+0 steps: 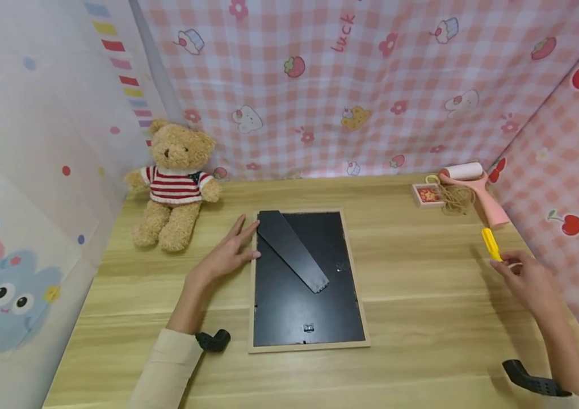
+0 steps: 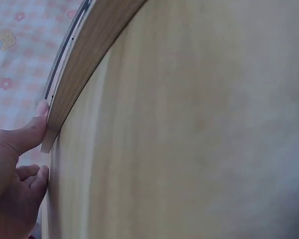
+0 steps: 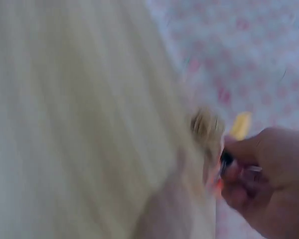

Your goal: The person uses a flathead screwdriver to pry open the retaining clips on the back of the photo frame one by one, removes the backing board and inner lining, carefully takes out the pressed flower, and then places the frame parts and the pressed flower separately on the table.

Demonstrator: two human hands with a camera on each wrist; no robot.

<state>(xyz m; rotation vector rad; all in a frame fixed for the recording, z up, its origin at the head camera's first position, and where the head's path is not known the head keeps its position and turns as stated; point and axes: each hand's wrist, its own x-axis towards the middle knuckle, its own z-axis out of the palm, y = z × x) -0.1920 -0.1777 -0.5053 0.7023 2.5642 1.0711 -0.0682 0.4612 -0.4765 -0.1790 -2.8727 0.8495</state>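
A picture frame with a wooden edge (image 1: 364,307) and black back lies face down on the table, its black stand leg (image 1: 294,250) slanting across it. My left hand (image 1: 223,255) rests at the frame's upper left edge, fingers spread and touching the wood; the left wrist view shows the thumb against the frame's side (image 2: 84,55). Over the table's right side, my right hand (image 1: 529,284) pinches a small tool with a yellow handle (image 1: 491,244). That yellow handle (image 3: 240,125) is blurred in the right wrist view, and its far end is mostly hidden by the fingers.
A teddy bear (image 1: 174,184) in a striped sweater sits at the back left. At the back right are a small box (image 1: 428,195), a bundle of twine (image 1: 457,200) and a pink-handled roller (image 1: 491,207). Patterned cloth (image 1: 289,113) hangs behind the table (image 1: 422,318).
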